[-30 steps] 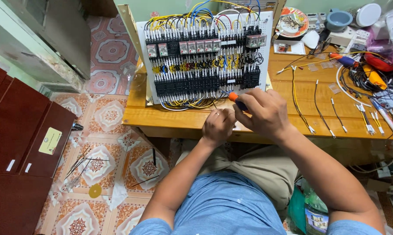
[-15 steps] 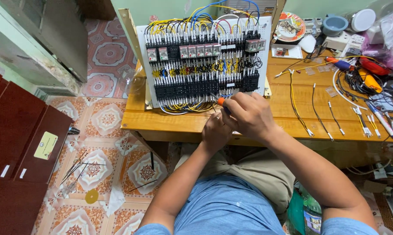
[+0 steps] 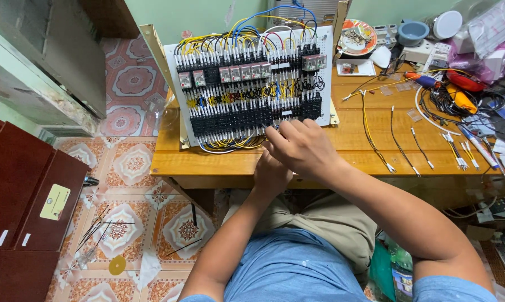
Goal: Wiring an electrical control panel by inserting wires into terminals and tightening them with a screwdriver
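At the centre of the frame, the right hand (image 3: 304, 150) lies over the lower edge of a white perforated control panel packed with black terminal blocks, grey relays and yellow, blue and black wires (image 3: 252, 89). Its fingers are curled together and point toward the bottom row of terminals, but its back faces the camera, so I cannot tell whether they pinch anything. The left hand (image 3: 272, 173) sits just below and partly under the right one, at the front edge of the varnished yellow wooden table (image 3: 342, 156); its fingers are hidden, and its grip cannot be told either.

The panel leans tilted on the table in the upper middle of the frame, with a bundle of loose yellow and white wires (image 3: 230, 144) spilling from its lower edge just left of the hands.

To the right of the hands, several cut yellow and black wire lengths with white ends (image 3: 398, 140) lie spread on the table. In the upper right are orange-handled tools (image 3: 459, 95), a coil of black cable (image 3: 448, 103), a blue bowl (image 3: 413, 32) and a patterned round plate holding small parts (image 3: 357, 38). At lower left, a patterned tile floor (image 3: 129, 168) shows beside a dark red wooden cabinet (image 3: 17, 196).
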